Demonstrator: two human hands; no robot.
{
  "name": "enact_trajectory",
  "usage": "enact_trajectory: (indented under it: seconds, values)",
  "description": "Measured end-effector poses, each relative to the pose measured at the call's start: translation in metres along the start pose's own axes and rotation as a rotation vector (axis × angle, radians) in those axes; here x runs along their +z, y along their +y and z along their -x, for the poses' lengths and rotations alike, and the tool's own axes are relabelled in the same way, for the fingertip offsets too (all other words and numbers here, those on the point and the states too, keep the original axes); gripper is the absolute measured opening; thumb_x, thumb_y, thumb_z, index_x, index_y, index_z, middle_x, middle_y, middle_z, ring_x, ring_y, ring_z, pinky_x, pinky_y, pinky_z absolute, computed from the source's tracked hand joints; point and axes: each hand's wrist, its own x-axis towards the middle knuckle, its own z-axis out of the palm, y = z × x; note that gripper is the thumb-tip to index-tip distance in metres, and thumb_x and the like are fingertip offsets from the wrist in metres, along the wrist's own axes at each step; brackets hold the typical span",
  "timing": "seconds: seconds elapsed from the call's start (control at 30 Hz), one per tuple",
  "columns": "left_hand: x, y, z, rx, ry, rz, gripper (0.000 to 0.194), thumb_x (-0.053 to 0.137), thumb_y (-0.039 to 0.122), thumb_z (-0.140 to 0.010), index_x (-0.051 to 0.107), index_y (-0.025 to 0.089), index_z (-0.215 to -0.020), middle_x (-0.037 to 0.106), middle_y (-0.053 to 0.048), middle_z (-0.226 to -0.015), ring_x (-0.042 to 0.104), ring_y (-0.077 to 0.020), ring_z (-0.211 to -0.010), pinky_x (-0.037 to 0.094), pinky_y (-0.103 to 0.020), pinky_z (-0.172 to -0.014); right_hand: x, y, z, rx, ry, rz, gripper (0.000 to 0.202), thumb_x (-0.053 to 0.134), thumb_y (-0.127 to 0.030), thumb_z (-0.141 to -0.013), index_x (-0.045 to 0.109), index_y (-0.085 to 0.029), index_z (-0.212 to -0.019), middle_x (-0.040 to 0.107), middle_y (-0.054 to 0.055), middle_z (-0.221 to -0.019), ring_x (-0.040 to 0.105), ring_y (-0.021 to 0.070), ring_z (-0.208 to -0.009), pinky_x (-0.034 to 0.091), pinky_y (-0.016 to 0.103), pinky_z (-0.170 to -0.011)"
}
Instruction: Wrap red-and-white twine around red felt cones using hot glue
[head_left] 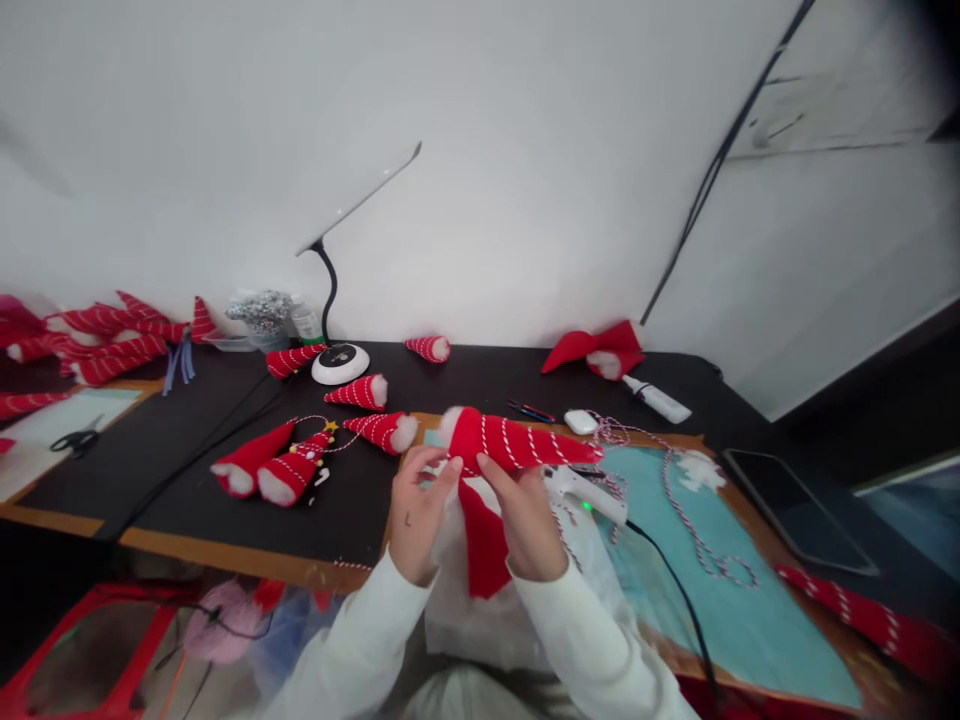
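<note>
Between my hands lies a red felt cone [517,440], wound with red-and-white twine, its white stuffing showing at the wide left end. My left hand [421,508] grips the lower edge near that wide end, thumb pressed to the felt. Close beside it, my right hand [531,515] pinches the same edge with its thumb, the other fingers partly hidden behind. A flat red felt piece [484,540] hangs below the cone between my wrists. Just right of my right hand, a white glue gun [596,497] with a green light lies on the table.
Several stuffed red cones [382,430] lie left of my hands, and more are heaped at the far left. A desk lamp [341,365] stands behind. To the right are twine [697,535], a white bottle [658,400], a teal mat [750,620] and a dark tablet [799,510]. Scissors [75,440] lie left.
</note>
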Motion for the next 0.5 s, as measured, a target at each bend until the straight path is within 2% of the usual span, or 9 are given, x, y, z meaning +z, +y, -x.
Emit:
enact_trajectory:
  seconds: [0.1,0.23,0.4,0.5]
  values:
    - [-0.003,-0.001,-0.003,0.010,-0.004,0.002,0.027,0.079,0.043,-0.076,0.074,0.017,-0.081,0.067,-0.007,-0.095,0.061,-0.0200,-0.092,0.047,-0.030,-0.086,0.001,-0.001,0.003,0.016,0.011,0.018,0.051,0.081,-0.032,-0.072,0.062,-0.023,-0.118,0.075,0.007,-0.116,0.068,0.0281,-0.113,0.045,0.050,-0.111]
    - [-0.003,-0.002,-0.001,-0.041,-0.018,0.078,0.025,0.081,0.040,-0.073,0.073,0.016,-0.072,0.060,-0.004,-0.095,0.058,-0.0165,-0.091,0.046,-0.026,-0.085,-0.004,-0.004,0.005,0.125,-0.016,-0.112,0.054,0.083,-0.035,-0.069,0.060,-0.026,-0.118,0.074,0.005,-0.119,0.067,0.0292,-0.118,0.050,0.051,-0.107]
    - [0.002,-0.005,0.002,-0.140,-0.044,0.183,0.030,0.085,0.041,-0.065,0.071,0.015,-0.067,0.057,-0.004,-0.093,0.056,-0.0162,-0.087,0.047,-0.026,-0.080,-0.017,-0.002,0.007,0.195,-0.025,-0.158,0.038,0.080,-0.041,-0.071,0.065,-0.027,-0.103,0.076,0.003,-0.108,0.069,0.0295,-0.111,0.056,0.050,-0.096]
    - [0.001,-0.012,0.006,-0.150,-0.052,0.164,0.032,0.085,0.044,-0.065,0.071,0.016,-0.071,0.060,-0.005,-0.095,0.057,-0.0190,-0.093,0.047,-0.027,-0.083,-0.022,-0.001,0.007,0.181,-0.049,-0.182,0.033,0.078,-0.040,-0.073,0.067,-0.025,-0.100,0.076,0.004,-0.107,0.067,0.0299,-0.114,0.054,0.050,-0.099]
